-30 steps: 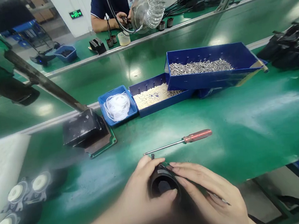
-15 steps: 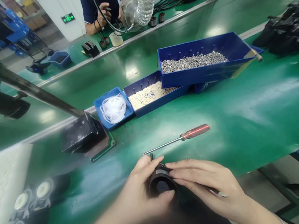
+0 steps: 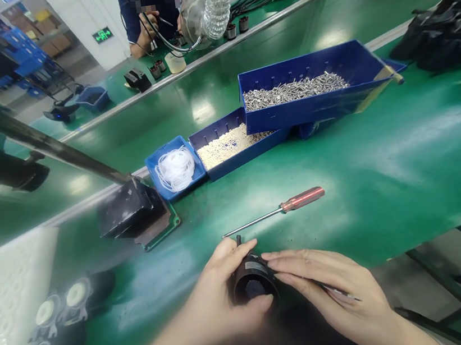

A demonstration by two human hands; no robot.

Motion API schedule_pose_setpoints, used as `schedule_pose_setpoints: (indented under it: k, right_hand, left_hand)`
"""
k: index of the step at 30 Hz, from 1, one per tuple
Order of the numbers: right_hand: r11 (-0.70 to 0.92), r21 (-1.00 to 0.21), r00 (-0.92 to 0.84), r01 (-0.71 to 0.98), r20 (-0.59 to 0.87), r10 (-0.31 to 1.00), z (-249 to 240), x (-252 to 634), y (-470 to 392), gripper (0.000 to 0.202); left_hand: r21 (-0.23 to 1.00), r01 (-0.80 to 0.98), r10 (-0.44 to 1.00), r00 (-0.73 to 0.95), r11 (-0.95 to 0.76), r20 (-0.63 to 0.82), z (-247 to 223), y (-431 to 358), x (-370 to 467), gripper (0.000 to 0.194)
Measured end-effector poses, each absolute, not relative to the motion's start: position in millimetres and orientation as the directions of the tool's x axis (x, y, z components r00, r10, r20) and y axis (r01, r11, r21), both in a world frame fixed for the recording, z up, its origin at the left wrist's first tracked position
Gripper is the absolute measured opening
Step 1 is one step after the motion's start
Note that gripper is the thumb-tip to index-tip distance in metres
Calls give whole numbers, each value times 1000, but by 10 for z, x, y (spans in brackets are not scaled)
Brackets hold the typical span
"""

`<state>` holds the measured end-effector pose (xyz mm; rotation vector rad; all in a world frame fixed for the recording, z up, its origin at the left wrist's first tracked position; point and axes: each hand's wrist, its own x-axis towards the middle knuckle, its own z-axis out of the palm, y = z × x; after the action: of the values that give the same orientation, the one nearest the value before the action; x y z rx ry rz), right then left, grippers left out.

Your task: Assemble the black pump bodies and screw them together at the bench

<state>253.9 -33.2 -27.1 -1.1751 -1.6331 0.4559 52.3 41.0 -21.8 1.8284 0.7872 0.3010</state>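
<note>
Lower centre: black cylindrical housing [image 3: 252,272], likely stiff, best held round its wall, clasped in my left hand [image 3: 218,296]; slim metallic tool [image 3: 349,295], pinched in my right hand [image 3: 344,276].

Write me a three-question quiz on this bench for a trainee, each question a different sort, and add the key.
1. True or false: The screwdriver lies on the green bench, beyond the black cylindrical part.
2. Multiple choice: What does the uppermost blue bin hold?
A) White tubing
B) Small metal pieces
C) Cream-coloured beads
3. Short answer: Which hand has its thumb at the open end of the black cylindrical part?

Key: 1. True. 2. B. 3. The left hand.
</note>
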Motion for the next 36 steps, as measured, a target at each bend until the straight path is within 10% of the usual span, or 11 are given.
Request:
schedule_pose_setpoints:
  k: [21, 36]
  right_hand:
    - [257, -932, -199, 255, 210, 957, -137, 2821, -41, 17]
    - [398, -866, -65, 304, 398, 915, -196, 2702, -198, 21]
  left_hand:
    - [886, 381, 567, 805, -264, -177, -119, 403, 560, 51]
    - [885, 341, 547, 828, -317, -123, -235, 497, 500, 65]
